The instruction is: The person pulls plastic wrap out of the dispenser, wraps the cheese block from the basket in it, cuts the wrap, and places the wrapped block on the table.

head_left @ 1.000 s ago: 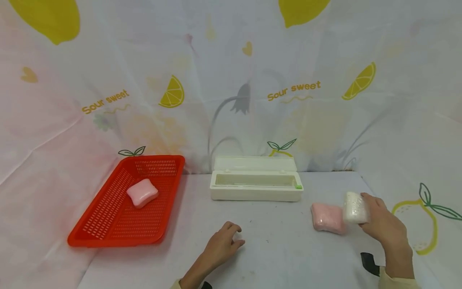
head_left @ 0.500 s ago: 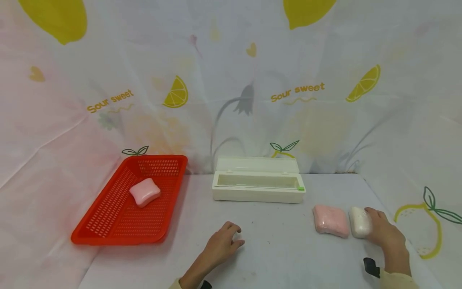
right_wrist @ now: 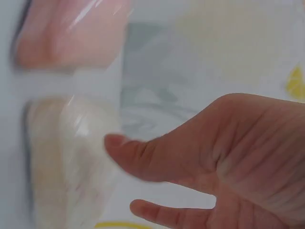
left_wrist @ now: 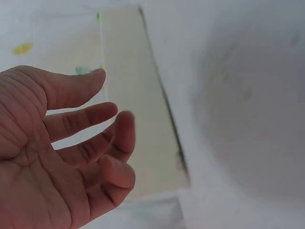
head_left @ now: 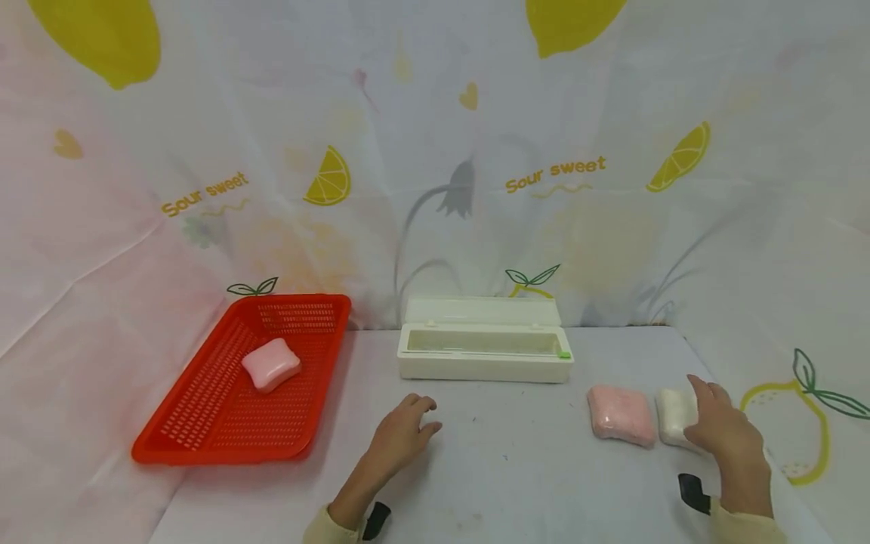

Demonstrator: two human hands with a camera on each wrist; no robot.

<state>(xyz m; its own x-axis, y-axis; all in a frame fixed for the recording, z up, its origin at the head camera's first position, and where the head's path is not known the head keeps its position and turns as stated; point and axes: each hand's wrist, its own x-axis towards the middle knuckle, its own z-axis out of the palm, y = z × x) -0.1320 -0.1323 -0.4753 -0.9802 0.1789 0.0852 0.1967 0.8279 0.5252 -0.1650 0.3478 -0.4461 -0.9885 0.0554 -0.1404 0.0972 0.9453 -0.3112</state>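
Observation:
My right hand hovers over the right edge of a white soap-like block in clear wrap, holding nothing. In the right wrist view its thumb and one finger are spread apart beside the white block. A pink wrapped block of similar shape lies just left of the white one. My left hand hangs over the table in front of the white box, fingers loosely curled with nothing in them. Behind that hand in the left wrist view, the white box shows blurred.
A red plastic basket stands at the left with another pink block inside. At the back centre sits a long white box with its lid raised and a green tab at the right. A printed cloth hangs behind the table.
My right hand has lowered the white block onto the table beside the pink one, let go and lifted slightly. My left hand has moved a little left and away from me.

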